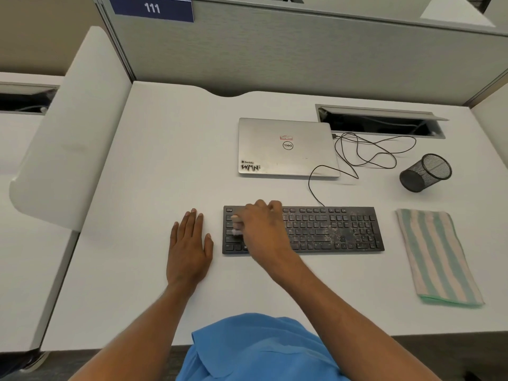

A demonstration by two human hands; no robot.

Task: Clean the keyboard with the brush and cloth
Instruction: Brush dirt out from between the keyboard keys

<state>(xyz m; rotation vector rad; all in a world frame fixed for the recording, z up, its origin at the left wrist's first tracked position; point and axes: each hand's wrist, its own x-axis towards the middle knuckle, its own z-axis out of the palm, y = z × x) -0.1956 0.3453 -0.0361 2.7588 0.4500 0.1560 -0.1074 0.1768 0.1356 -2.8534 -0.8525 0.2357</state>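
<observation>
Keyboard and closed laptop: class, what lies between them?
Only a black cable, curving over bare desk from keyboard toward laptop; head view.

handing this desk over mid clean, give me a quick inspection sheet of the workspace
surface: white desk, no spills seen
job's things: keyboard, dusty on its right half; pale brush, blurred; striped cloth folded right of it
clutter: closed laptop; mesh cup
grippers: left hand flat on desk; right hand grips brush over left keys
cables: black cable loops from keyboard past laptop
surroundings: grey partition, sign 111
</observation>
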